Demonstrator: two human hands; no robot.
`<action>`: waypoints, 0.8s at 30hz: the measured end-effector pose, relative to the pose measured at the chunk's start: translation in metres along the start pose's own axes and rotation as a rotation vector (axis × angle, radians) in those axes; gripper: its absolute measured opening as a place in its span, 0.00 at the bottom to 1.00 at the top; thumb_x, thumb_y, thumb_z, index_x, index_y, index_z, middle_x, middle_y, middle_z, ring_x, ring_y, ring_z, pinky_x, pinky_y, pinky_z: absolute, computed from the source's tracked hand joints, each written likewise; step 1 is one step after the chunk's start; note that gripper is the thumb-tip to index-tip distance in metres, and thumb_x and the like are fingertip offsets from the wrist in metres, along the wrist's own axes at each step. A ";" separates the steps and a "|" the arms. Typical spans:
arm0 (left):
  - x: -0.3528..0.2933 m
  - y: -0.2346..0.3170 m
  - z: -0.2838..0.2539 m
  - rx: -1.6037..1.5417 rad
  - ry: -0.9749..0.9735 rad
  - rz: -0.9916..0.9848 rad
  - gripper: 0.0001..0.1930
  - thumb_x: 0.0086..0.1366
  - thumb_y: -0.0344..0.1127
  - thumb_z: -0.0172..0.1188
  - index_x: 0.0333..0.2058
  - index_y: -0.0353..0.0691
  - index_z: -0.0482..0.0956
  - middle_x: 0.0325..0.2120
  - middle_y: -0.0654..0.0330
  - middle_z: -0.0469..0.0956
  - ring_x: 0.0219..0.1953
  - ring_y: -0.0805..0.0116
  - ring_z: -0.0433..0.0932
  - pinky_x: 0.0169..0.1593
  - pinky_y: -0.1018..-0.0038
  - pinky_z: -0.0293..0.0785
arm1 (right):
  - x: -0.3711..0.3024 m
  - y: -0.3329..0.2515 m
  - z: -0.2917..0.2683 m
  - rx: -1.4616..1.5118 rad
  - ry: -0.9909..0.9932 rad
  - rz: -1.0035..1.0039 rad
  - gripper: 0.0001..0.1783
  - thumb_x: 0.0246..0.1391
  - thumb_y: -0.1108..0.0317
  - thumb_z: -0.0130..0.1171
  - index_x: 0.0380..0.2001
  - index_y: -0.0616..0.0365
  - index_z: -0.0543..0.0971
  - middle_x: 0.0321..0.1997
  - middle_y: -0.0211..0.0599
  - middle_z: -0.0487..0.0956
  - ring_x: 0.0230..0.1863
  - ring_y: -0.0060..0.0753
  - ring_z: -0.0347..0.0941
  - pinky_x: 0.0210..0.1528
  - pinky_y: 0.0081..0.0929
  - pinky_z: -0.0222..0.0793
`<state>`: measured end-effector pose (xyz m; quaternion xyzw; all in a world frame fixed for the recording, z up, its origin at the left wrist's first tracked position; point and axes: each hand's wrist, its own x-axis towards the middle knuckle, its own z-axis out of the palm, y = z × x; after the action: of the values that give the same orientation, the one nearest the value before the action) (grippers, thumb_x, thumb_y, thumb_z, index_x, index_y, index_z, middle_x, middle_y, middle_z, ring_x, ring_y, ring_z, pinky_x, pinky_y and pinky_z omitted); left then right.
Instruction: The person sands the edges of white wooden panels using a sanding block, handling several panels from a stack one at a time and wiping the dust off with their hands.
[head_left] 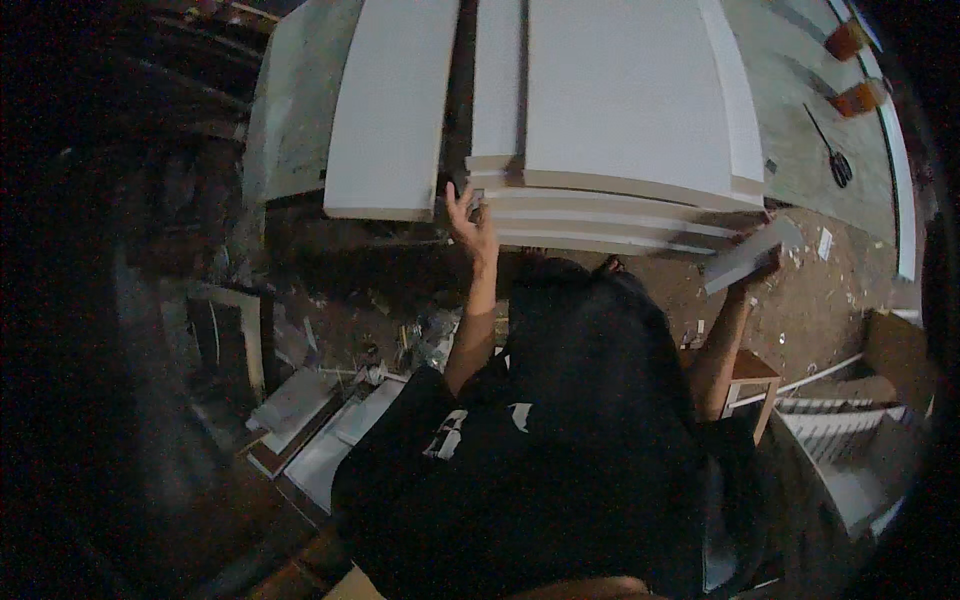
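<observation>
A stack of white boards [620, 100] with pale brown edges lies in front of me, its near edges stepped. My left hand [470, 225] is at the stack's near left corner, fingers spread and held up beside the board ends. Whether its thumb touches them I cannot tell. At the stack's right end, my right hand [768, 264] grips a short pale strip of board [745, 260], which is tilted. Part of that hand is hidden behind the strip. Left of the stack, across a dark gap, lies a separate long white board [390, 110].
Black-handled scissors [840, 168] and two orange-brown cups [846, 40] [858, 98] are on the greenish tabletop [800, 130] at right. Below stand a wooden stool [745, 368] and a white slatted basket [835, 440]. Scraps litter the floor; loose panels [325, 430] lie at left.
</observation>
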<state>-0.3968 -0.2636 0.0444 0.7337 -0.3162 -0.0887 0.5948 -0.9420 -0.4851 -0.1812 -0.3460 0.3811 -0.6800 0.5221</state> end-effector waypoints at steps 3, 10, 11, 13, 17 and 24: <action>-0.027 0.003 -0.050 0.049 0.101 -0.119 0.40 0.60 0.31 0.62 0.67 0.40 0.50 0.53 0.51 0.74 0.55 0.61 0.71 0.53 0.66 0.69 | -0.043 -0.045 0.112 0.113 -0.142 0.172 0.29 0.60 0.55 0.47 0.60 0.62 0.65 0.52 0.40 0.72 0.46 0.34 0.70 0.49 0.34 0.67; -0.005 -0.011 -0.015 -0.189 0.130 -0.157 0.43 0.56 0.27 0.64 0.67 0.39 0.50 0.51 0.53 0.75 0.54 0.61 0.71 0.55 0.66 0.67 | -0.036 -0.118 0.160 0.118 -0.211 0.078 0.38 0.55 0.42 0.47 0.57 0.65 0.66 0.45 0.43 0.76 0.34 0.32 0.74 0.35 0.29 0.71; -0.005 -0.011 -0.014 -0.204 0.145 -0.164 0.42 0.56 0.26 0.64 0.66 0.39 0.51 0.51 0.53 0.75 0.54 0.61 0.72 0.55 0.66 0.67 | -0.037 -0.123 0.166 0.126 -0.231 0.061 0.39 0.54 0.40 0.47 0.57 0.65 0.66 0.44 0.43 0.77 0.33 0.32 0.74 0.34 0.28 0.72; -0.008 -0.003 -0.017 -0.234 0.174 -0.171 0.41 0.56 0.25 0.64 0.65 0.39 0.52 0.50 0.52 0.76 0.52 0.62 0.72 0.54 0.65 0.68 | -0.033 -0.121 0.169 0.028 -0.194 0.020 0.40 0.54 0.39 0.47 0.56 0.65 0.67 0.44 0.44 0.77 0.31 0.31 0.75 0.32 0.28 0.73; -0.009 0.003 -0.026 -0.274 0.203 -0.233 0.41 0.55 0.24 0.66 0.64 0.40 0.53 0.48 0.51 0.77 0.52 0.61 0.73 0.53 0.65 0.70 | -0.037 -0.115 0.172 0.143 -0.107 0.165 0.39 0.56 0.40 0.46 0.56 0.65 0.67 0.48 0.46 0.76 0.32 0.33 0.75 0.34 0.30 0.74; -0.004 0.011 -0.018 0.167 0.159 0.040 0.36 0.57 0.40 0.68 0.61 0.38 0.62 0.48 0.57 0.77 0.56 0.59 0.70 0.61 0.61 0.60 | 0.009 -0.052 0.059 0.493 -0.355 0.081 0.30 0.62 0.50 0.45 0.58 0.62 0.66 0.56 0.43 0.72 0.50 0.39 0.72 0.49 0.36 0.73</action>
<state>-0.3949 -0.2479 0.0588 0.7789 -0.2889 0.0083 0.5565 -0.9161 -0.4947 -0.1072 -0.3069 0.1206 -0.6597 0.6754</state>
